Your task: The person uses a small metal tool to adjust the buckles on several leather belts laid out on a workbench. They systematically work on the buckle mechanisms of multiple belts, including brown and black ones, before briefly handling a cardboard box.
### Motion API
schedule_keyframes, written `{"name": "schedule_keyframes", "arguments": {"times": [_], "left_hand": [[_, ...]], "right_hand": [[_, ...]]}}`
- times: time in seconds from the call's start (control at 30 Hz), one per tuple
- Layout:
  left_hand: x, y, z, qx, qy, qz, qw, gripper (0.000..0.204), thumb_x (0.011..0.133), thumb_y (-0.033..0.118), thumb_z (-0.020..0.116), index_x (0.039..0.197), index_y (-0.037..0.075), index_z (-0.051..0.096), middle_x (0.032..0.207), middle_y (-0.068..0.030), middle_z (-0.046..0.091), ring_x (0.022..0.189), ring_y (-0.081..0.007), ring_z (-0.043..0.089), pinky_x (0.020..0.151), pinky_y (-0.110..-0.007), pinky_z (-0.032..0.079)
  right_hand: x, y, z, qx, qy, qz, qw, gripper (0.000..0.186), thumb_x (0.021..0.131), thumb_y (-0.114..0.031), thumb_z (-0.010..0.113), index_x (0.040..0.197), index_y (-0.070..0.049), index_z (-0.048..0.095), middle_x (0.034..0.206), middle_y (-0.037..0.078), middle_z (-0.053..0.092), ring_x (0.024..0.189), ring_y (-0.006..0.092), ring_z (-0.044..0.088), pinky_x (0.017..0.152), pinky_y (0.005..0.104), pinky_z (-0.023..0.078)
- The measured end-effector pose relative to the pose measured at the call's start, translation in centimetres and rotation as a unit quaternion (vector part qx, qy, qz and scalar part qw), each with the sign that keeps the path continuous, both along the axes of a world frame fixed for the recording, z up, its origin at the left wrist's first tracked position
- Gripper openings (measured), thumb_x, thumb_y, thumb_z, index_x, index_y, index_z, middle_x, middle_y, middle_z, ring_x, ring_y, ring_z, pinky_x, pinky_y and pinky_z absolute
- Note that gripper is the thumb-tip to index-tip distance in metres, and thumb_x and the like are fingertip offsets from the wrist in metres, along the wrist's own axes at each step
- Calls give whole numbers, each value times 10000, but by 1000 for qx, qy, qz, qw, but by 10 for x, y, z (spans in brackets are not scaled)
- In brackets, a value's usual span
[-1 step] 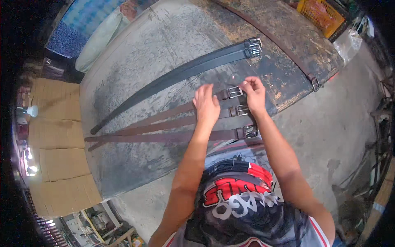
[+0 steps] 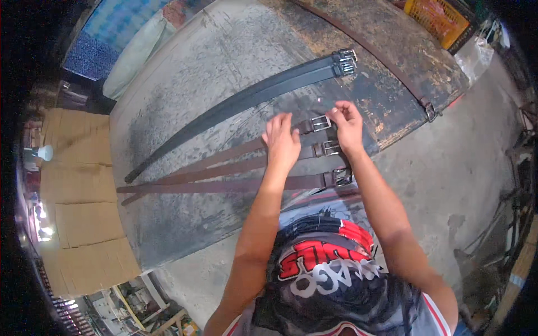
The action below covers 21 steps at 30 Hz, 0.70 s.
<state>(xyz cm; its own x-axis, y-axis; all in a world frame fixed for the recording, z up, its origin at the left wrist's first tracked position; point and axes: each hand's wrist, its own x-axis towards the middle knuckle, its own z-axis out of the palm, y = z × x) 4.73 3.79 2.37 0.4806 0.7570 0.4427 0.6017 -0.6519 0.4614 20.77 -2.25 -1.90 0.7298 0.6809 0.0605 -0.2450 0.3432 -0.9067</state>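
Three brown belts (image 2: 218, 186) fan across the grey worktable (image 2: 174, 235), metal buckles to the right. My left hand (image 2: 282, 143) lies over the uppermost one, fingers slightly apart. My right hand (image 2: 348, 126) has bent fingers, thumb and forefinger closed at the edge of that belt’s silver buckle (image 2: 320, 123); part of their contact is hidden. Above them lie black belts (image 2: 235, 103) with several buckles bunched at the right. Another brown belt (image 2: 370, 47) runs diagonally over the scuffed board at the top right.
Cardboard sheets (image 2: 75, 224) border the table’s left. A yellow crate (image 2: 436, 22) and plastic bag (image 2: 473, 56) sit beyond the top-right edge. A pale sack (image 2: 134, 56) lies at upper left. Concrete floor (image 2: 437, 179) shows to the right; clutter (image 2: 140, 302) fills the lower left.
Both hands have shifted very slightly upward in the picture. The belts look almost the same as before.
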Motion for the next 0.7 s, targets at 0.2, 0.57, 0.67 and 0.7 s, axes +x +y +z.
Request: {"name": "schedule_keyframes", "arguments": {"times": [0.2,0.57,0.67,0.7], "left_hand": [[-16,16,12,-88,137,-92,982,207,785,141,704,933,38,604,1025,-122,570,1083,-311,518,912,-464,370],[-32,-10,13,-73,109,-222,966,202,750,18,636,898,12,498,1031,-162,528,1003,-387,529,844,-477,430],[-33,-12,8,-128,93,-229,960,219,742,54,676,873,22,503,1058,-149,518,1052,-355,507,887,-463,389],[-35,-9,9,-165,97,-239,952,230,739,73,692,865,25,507,1064,-150,516,1068,-346,498,902,-460,372]], "right_hand": [[3,1,0,-2,32,-5,999,247,915,-18,589,1152,28,539,1054,130,658,979,187,640,857,302,522],[-1,-35,27,-175,-189,163,952,145,984,-149,505,1052,-60,413,983,116,690,895,168,655,770,305,500],[3,-44,36,-224,-278,146,922,164,960,-146,529,1040,-44,428,935,162,678,856,271,672,747,373,503],[0,-44,37,-240,-327,128,905,176,956,-156,528,1046,-36,436,923,190,669,858,328,657,743,407,498]]}}
